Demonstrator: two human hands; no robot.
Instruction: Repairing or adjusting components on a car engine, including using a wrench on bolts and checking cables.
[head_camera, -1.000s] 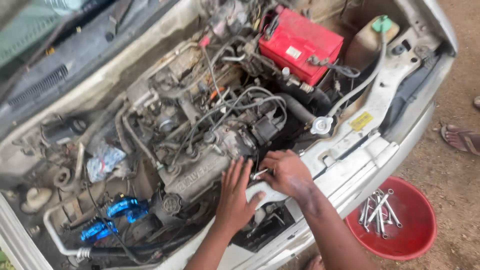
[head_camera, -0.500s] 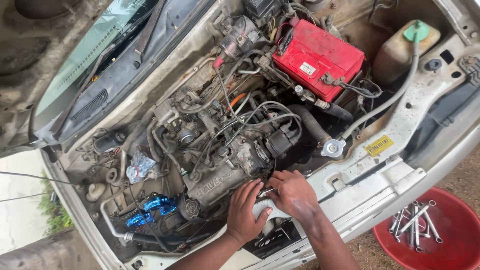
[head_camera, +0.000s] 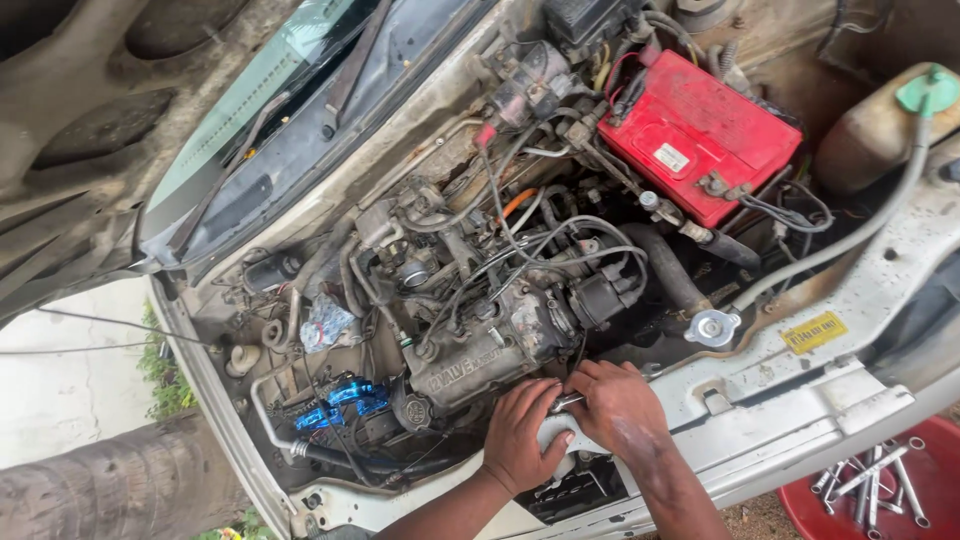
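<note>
L hand (head_camera: 525, 432): fingers curled on engine front edge, beside metal tool (head_camera: 566, 403). R hand (head_camera: 620, 408): fingers closed gripping tool, low front of engine (head_camera: 480, 350). Red battery (head_camera: 697, 132) rear; red basin (head_camera: 860, 490) w/ tools at right.

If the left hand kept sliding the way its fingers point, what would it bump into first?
The left hand points up toward the engine. Going straight on, its fingers would probably meet the grey engine cover first, just past the small metal tool at its fingertips. Depth is hard to judge from above.
</note>
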